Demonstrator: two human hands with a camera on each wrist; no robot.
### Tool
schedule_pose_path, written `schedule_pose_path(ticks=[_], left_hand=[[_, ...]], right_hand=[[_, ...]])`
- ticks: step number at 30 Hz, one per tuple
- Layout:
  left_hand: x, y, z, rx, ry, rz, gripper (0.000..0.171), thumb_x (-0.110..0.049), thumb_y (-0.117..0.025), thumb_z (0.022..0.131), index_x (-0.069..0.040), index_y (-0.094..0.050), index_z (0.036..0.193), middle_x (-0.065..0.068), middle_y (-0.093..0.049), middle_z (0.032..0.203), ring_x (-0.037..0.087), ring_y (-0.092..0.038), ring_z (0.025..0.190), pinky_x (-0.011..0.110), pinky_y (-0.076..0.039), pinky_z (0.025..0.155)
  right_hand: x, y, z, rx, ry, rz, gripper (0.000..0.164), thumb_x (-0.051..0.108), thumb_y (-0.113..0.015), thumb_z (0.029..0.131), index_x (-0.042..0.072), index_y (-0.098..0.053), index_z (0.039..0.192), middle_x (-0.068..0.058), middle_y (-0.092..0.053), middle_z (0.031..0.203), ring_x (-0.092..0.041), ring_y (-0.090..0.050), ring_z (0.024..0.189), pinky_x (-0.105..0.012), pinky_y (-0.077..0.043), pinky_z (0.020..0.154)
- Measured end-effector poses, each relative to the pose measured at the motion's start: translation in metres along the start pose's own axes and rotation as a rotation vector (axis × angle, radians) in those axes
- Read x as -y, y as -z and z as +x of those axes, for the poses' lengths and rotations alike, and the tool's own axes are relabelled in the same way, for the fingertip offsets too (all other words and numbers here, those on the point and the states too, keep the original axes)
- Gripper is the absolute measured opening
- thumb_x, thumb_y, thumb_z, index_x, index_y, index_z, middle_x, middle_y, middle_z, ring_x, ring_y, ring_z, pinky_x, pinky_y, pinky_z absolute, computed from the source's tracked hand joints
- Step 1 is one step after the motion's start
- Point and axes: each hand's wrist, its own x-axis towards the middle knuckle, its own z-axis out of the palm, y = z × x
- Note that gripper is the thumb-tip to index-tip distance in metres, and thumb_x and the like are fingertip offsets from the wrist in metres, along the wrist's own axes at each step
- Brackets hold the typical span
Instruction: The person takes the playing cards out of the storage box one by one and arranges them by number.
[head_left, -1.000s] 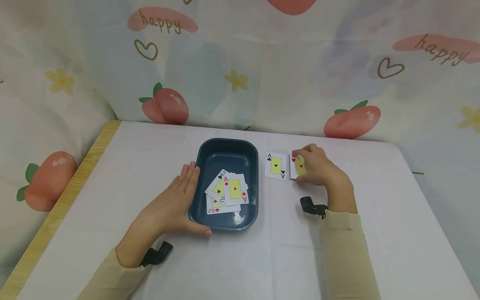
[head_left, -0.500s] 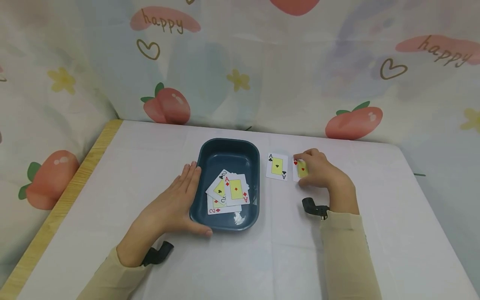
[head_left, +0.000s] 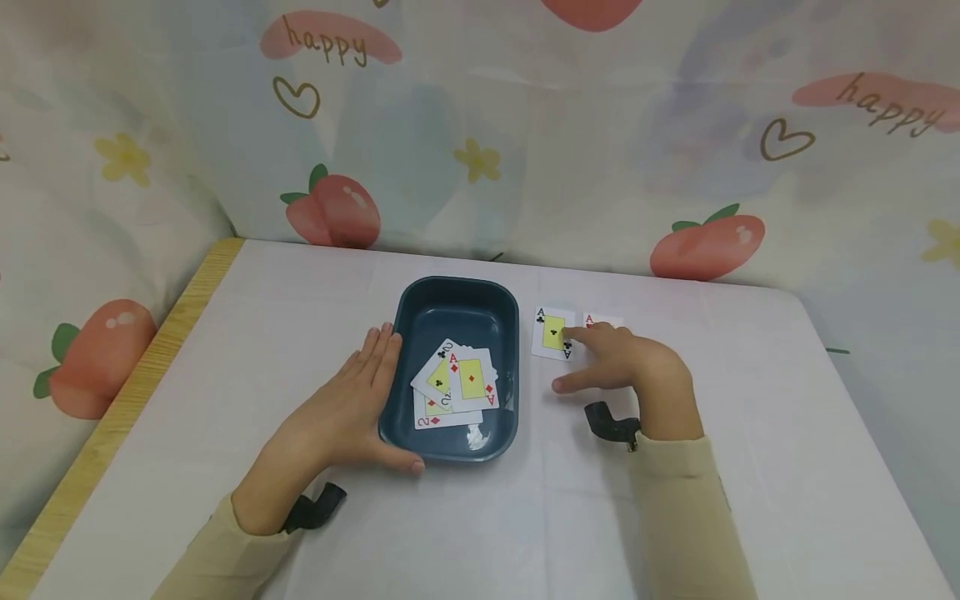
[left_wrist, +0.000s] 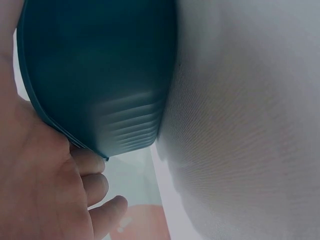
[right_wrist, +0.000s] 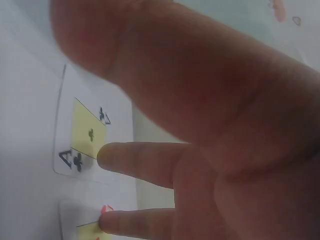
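My left hand (head_left: pixel 345 408) lies along the left side of a dark blue tray (head_left: pixel 456 286), fingers straight against its rim and thumb at the near corner. Several playing cards lie face up in the tray, with the ace of diamonds (head_left: pixel 471 379) on top and the two of clubs (head_left: pixel 436 380) partly under it. Right of the tray, the ace of clubs (head_left: pixel 551 321) lies on the table. My right hand (head_left: pixel 626 362) hovers there with fingers extended, its index fingertip over that card. It mostly hides the ace of hearts (head_left: pixel 612 320) beside it in the head view.
A white cloth (head_left: pixel 480 533) covers the table, with a wooden edge (head_left: pixel 123 404) showing at the left. Behind stands a curtain (head_left: pixel 570 167) printed with peaches, flowers and hearts. Each wrist bears a black camera mount (head_left: pixel 611 425).
My right hand has let go of the ace of hearts and moved left toward the ace of clubs, its thumb and fingers spreading. My left hand and the tray stay put.
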Motion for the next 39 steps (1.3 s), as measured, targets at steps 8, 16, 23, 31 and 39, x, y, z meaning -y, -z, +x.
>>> schedule_pose_path(ticks=[8,16,23,31,39], left_hand=[[0.000,0.000,0.000,0.002,0.006,0.007,0.156,-0.083,-0.078,0.050,0.001,-0.004,0.159,0.017,0.003,0.167,0.035,0.002,0.154,0.054,-0.019,0.121],[0.000,0.000,0.000,0.000,0.004,0.008,0.155,-0.083,-0.078,0.051,0.001,-0.005,0.159,0.017,0.003,0.167,0.036,0.002,0.154,0.054,-0.019,0.121],[-0.001,0.002,-0.001,-0.006,0.002,0.003,0.156,-0.082,-0.079,0.051,0.001,-0.004,0.159,0.017,0.003,0.167,0.035,0.002,0.154,0.054,-0.019,0.121],[0.000,0.002,-0.002,-0.010,0.000,-0.003,0.154,-0.081,-0.079,0.052,0.002,-0.005,0.158,0.019,0.001,0.167,0.036,0.000,0.154,0.056,-0.020,0.120],[0.001,0.000,0.000,-0.005,0.003,-0.003,0.154,-0.083,-0.078,0.051,0.000,-0.004,0.159,0.017,0.002,0.167,0.036,0.001,0.154,0.056,-0.020,0.120]], right_hand=[[0.006,-0.013,0.019,-0.084,-0.007,-0.032,0.102,0.068,-0.074,0.074,0.017,-0.037,0.155,-0.026,-0.021,0.160,-0.049,-0.024,0.140,-0.072,-0.040,0.099],[0.008,-0.024,0.038,-0.175,-0.007,-0.005,0.114,0.083,-0.065,0.069,0.025,-0.027,0.159,-0.025,-0.008,0.164,-0.051,-0.011,0.147,-0.074,-0.030,0.106],[0.007,-0.027,0.047,-0.215,0.009,-0.003,0.106,0.080,-0.060,0.077,0.025,-0.023,0.160,-0.024,-0.003,0.165,-0.050,-0.005,0.148,-0.073,-0.024,0.111],[0.006,-0.029,0.052,-0.243,0.005,0.003,0.104,0.079,-0.057,0.080,0.024,-0.022,0.160,-0.024,-0.001,0.165,-0.050,-0.003,0.148,-0.072,-0.021,0.112],[0.017,-0.008,0.028,-0.416,0.127,0.048,0.097,0.070,-0.062,0.085,0.017,-0.028,0.159,-0.022,-0.008,0.165,-0.046,-0.008,0.150,-0.066,-0.020,0.117]])
